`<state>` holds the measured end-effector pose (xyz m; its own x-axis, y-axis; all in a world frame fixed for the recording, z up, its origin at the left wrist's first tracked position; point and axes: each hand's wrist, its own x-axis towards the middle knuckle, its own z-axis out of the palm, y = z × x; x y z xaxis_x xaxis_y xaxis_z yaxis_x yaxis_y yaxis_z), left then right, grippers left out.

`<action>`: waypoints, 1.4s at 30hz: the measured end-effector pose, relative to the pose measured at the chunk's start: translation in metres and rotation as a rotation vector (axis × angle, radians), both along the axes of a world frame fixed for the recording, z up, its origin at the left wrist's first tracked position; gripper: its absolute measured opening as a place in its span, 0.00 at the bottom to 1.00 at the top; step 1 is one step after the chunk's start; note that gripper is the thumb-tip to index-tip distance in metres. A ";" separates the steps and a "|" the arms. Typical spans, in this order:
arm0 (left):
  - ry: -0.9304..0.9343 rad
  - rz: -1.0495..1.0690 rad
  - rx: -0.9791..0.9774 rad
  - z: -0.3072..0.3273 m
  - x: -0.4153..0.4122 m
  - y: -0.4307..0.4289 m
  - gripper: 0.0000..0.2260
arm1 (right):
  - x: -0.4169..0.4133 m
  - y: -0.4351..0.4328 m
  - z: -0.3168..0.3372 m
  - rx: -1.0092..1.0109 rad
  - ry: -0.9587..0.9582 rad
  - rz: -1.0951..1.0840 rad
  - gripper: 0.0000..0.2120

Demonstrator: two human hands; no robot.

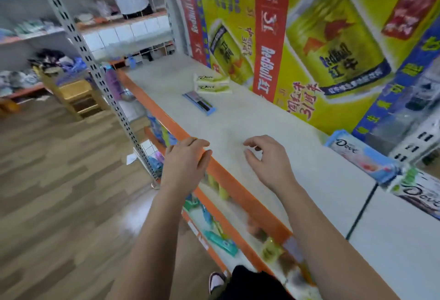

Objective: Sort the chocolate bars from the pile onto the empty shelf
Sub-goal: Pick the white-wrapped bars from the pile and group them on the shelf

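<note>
Both hands empty, left hand [185, 161] on the shelf [238, 118] edge; pile [381, 173] lies right, nearer right hand [266, 159], bars' long axes running near-right.

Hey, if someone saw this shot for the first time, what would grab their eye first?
Probably the huge yellow Red Bull poster behind the shelf. Next, two empty hands low in the frame: the left hand on the shelf's orange edge, the right hand hovering above the shelf. Farther back lie two green Dove bars.
</note>
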<state>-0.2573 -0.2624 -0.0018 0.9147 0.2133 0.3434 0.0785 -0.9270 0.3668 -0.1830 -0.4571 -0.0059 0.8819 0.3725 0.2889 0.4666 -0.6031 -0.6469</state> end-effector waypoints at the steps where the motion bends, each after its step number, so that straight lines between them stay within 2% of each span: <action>1: -0.005 0.003 0.000 0.002 0.013 0.013 0.16 | 0.014 0.013 0.002 -0.005 0.002 0.007 0.08; 6: 0.014 0.033 -0.023 0.002 0.061 0.066 0.13 | 0.072 0.070 0.004 -0.025 0.037 0.005 0.09; 11: 0.055 0.023 -0.047 -0.011 0.104 0.111 0.09 | 0.123 0.124 -0.005 -0.155 0.099 0.031 0.15; 15: 0.070 -0.038 -0.063 -0.019 0.146 0.148 0.09 | 0.154 0.168 -0.014 -0.242 0.086 0.013 0.19; 19: 0.076 -0.143 -0.029 -0.015 0.193 0.181 0.10 | 0.175 0.196 -0.015 -0.248 0.098 -0.043 0.18; 24: 0.048 -0.324 0.011 -0.013 0.259 0.199 0.13 | 0.180 0.191 -0.007 -0.232 0.162 -0.131 0.18; 27: 0.051 -0.464 0.010 -0.018 0.292 0.196 0.18 | 0.173 0.180 -0.004 -0.190 0.168 -0.297 0.13; 31: 0.134 -0.572 0.025 -0.022 0.320 0.182 0.11 | 0.158 0.159 -0.006 -0.130 0.200 -0.434 0.12; 35: 0.178 -0.660 0.061 -0.027 0.330 0.167 0.17 | 0.137 0.138 -0.007 -0.023 0.263 -0.609 0.13; 39: 0.270 -0.692 -0.073 -0.026 0.333 0.147 0.23 | 0.109 0.119 -0.003 0.124 0.384 -0.715 0.19; 42: 0.313 -0.737 -0.207 -0.021 0.326 0.128 0.25 | 0.083 0.106 0.005 0.107 0.338 -0.739 0.13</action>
<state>0.0684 -0.1341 -0.0229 0.8913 -0.4481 0.0691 -0.3964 -0.6963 0.5983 -0.0997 -0.3507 -0.0009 0.9348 -0.3534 -0.0357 -0.2578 -0.6059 -0.7526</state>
